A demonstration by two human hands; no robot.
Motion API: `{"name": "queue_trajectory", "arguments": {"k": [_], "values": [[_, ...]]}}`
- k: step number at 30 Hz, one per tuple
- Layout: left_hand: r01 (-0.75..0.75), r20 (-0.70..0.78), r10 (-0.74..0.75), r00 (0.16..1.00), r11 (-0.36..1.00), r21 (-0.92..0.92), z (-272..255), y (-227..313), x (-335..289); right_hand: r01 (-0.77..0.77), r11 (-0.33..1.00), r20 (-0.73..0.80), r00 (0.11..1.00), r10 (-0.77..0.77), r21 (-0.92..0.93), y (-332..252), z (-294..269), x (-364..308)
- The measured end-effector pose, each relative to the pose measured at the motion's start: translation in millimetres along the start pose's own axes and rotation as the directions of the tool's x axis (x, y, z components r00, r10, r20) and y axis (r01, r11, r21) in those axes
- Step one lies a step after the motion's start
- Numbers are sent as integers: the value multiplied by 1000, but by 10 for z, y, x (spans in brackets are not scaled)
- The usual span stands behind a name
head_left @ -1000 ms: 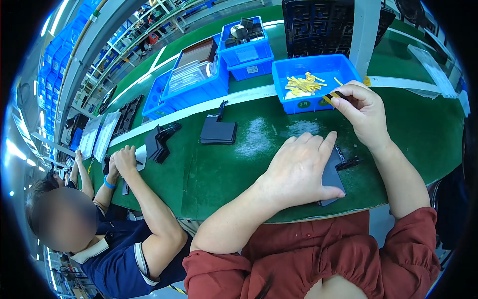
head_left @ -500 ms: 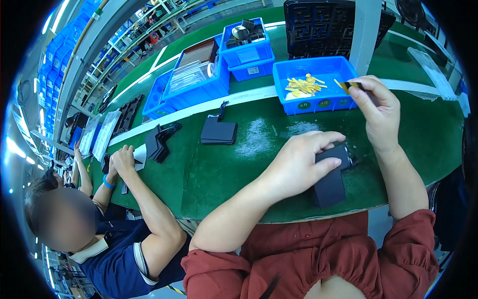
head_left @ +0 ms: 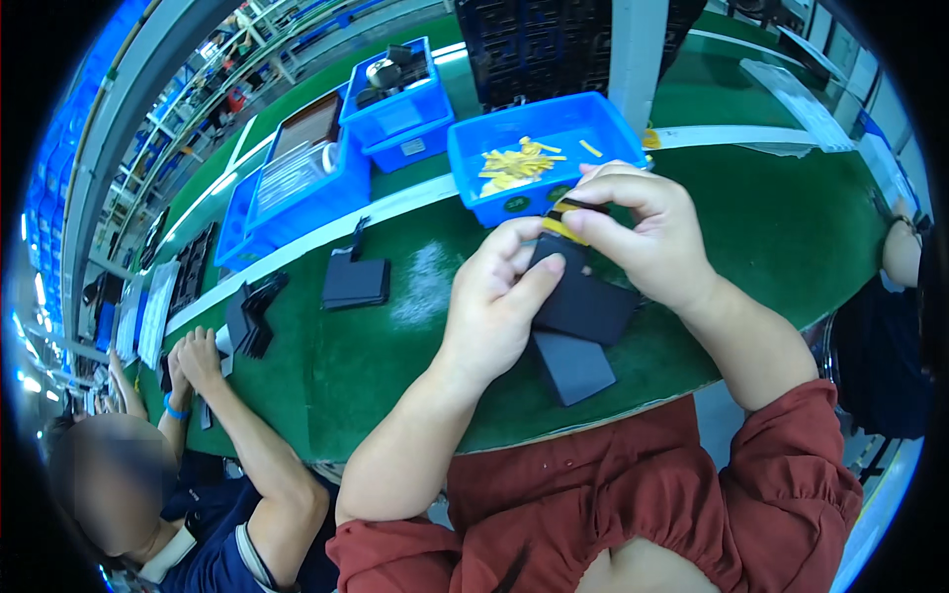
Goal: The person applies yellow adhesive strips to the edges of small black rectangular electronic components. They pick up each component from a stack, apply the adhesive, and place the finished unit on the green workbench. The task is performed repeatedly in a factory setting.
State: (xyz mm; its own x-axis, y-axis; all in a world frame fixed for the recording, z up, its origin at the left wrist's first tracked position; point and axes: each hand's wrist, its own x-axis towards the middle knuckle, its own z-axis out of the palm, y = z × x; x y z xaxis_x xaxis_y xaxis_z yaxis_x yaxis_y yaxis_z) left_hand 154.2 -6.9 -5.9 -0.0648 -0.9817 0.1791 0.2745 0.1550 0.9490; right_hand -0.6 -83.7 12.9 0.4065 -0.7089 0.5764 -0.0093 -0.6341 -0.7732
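Note:
My left hand (head_left: pixel 494 301) grips a black L-shaped flat piece (head_left: pixel 588 301) between thumb and fingers, tilted above the table. Another dark flat piece (head_left: pixel 573 368) lies partly beneath it on the green surface. In my right hand (head_left: pixel 647 237), thumb and fingers pinch a small yellow-and-black strip (head_left: pixel 565 225). The strip is at the upper end of the black piece, close to my left fingertips; whether it touches is unclear. Just beyond my hands stands a blue bin (head_left: pixel 554 117) with several loose yellow strips (head_left: pixel 519 163) inside.
Two stacks of black pieces (head_left: pixel 356 284) (head_left: pixel 259 318) lie to the left, near white crumbs (head_left: pixel 425 287). Further back stand blue bins (head_left: pixel 306 203) with flat parts. A co-worker's hands (head_left: pixel 198 358) work at left; another person's arm (head_left: pixel 902 247) is at right. A post (head_left: pixel 638 59) rises behind the bin.
My right hand has come down from beside the bin, bringing the strip to the black piece. My left hand has raised that piece off the one below. The whole view has shifted.

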Motion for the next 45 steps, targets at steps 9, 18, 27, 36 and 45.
{"name": "queue_trajectory", "arguments": {"k": [9, 18, 27, 36, 45], "values": [[19, -39, -16, 999, 998, 67, 23, 13, 10, -115, 991, 29, 993, 113, 62, -41, -11, -10], [15, -45, -11, 999, 995, 95, 23, -4, 2, -134, 989, 48, 990, 131, 70, -84, -15, -8], [20, -42, -18, 999, 998, 56, 18, -10, 13, -82, 997, 72, 994, 81, -3, -86, -37, 8], [43, -25, -43, 999, 999, 4, 3, -16, 24, -94, 995, 66, 993, 95, -12, -63, -35, 14], [17, -43, -14, 999, 997, 75, 12, -37, 21, -91, 995, 84, 992, 94, -36, -91, -42, 14]]}}
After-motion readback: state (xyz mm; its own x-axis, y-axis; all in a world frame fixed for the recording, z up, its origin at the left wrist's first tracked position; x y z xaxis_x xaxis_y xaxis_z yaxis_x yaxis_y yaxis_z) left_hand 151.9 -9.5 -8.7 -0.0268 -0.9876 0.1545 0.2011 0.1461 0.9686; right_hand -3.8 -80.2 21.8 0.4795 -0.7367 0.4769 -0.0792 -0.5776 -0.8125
